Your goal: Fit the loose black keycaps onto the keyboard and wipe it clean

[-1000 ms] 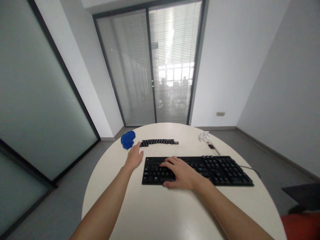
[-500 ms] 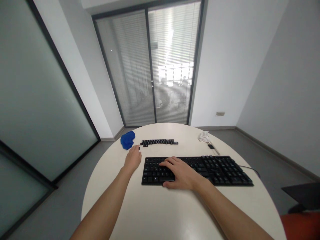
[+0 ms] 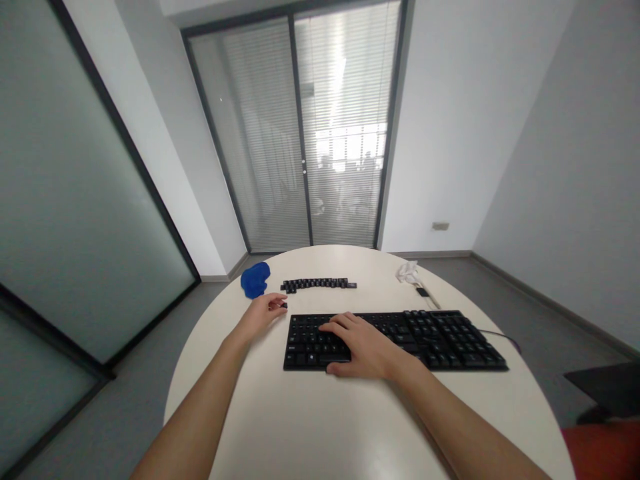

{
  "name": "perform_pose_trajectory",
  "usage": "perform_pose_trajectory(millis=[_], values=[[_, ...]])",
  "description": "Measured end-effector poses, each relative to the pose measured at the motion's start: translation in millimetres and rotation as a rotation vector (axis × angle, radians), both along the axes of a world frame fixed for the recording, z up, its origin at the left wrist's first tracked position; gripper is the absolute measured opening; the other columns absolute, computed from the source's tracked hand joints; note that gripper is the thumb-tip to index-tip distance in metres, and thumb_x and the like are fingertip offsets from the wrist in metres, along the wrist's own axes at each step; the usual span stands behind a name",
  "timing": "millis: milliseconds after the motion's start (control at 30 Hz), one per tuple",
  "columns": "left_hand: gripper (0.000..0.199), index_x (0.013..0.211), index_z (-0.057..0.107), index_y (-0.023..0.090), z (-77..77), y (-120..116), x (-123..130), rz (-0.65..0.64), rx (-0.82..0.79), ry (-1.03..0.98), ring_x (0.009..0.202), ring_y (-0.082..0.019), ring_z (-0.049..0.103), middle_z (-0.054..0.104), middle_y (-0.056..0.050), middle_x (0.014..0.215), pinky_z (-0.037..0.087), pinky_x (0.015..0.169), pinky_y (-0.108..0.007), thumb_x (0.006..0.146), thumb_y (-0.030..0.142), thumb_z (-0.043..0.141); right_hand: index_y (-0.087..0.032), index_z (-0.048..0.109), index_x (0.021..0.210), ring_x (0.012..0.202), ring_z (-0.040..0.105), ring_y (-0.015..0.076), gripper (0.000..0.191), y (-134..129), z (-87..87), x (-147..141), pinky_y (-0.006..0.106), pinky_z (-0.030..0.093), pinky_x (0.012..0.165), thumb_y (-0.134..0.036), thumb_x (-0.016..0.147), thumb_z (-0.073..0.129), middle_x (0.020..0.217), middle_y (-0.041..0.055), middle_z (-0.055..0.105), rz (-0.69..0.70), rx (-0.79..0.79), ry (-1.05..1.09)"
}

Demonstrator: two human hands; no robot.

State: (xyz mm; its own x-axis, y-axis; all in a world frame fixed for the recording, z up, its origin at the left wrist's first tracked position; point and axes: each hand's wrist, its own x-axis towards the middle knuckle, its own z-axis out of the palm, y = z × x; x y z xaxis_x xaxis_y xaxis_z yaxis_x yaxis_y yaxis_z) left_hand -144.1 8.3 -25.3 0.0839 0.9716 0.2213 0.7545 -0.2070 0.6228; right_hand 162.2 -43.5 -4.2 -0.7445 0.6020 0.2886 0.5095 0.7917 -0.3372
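A black keyboard [image 3: 450, 340] lies across the middle of the table. On its left half rests my right hand [image 3: 357, 347], fingers spread over the keys and thumb at the front edge. My left hand [image 3: 261, 313] is just beyond the keyboard's far left corner, pinching a small black keycap [image 3: 285, 305] between its fingertips. Behind that hand, a row of loose black keycaps [image 3: 320, 283] lies on the table. A lump of blue cleaning putty or cloth [image 3: 255, 279] sits to the left of the row; which one I cannot tell.
The round white table [image 3: 310, 420] fills the foreground. At its far right lie a crumpled white tissue [image 3: 407, 272], a thin stick-like tool [image 3: 431, 298] and a small black piece [image 3: 423, 292]. A cable [image 3: 500, 335] leaves the keyboard on the right. Glass doors [image 3: 345, 133] stand behind.
My left hand has drawn back from the end of the keycap row and turned toward the keyboard, with the keycap now showing in its fingertips. My right hand has stayed on the keyboard.
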Motion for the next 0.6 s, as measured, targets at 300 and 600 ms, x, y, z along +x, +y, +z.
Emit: perform_pose_trajectory(millis=[300,600], values=[[0.035,0.09,0.077,0.013,17.8,-13.2,3.4,-0.308,-0.32,-0.307,0.089,-0.024,0.071,0.077,-0.009,0.093,0.052,0.09,-0.038,0.066,0.037,0.083,-0.022,0.055,0.135,0.117,0.052,0.0293,0.071,-0.2,-0.4,-0.4,0.045,0.04,0.106,-0.048,0.073,0.079,0.127,0.0099,0.06,0.0,-0.01,-0.001],[0.03,0.086,0.079,0.016,17.3,-14.4,3.4,-0.36,-0.347,-0.249,0.088,-0.024,0.07,0.078,-0.007,0.091,0.052,0.084,-0.035,0.064,0.036,0.083,-0.023,0.056,0.135,0.118,0.052,0.03,0.072,0.6,-0.6,-0.4,0.046,0.039,0.106,-0.048,0.072,0.079,0.127,0.0099,0.06,-0.005,-0.004,0.003]])
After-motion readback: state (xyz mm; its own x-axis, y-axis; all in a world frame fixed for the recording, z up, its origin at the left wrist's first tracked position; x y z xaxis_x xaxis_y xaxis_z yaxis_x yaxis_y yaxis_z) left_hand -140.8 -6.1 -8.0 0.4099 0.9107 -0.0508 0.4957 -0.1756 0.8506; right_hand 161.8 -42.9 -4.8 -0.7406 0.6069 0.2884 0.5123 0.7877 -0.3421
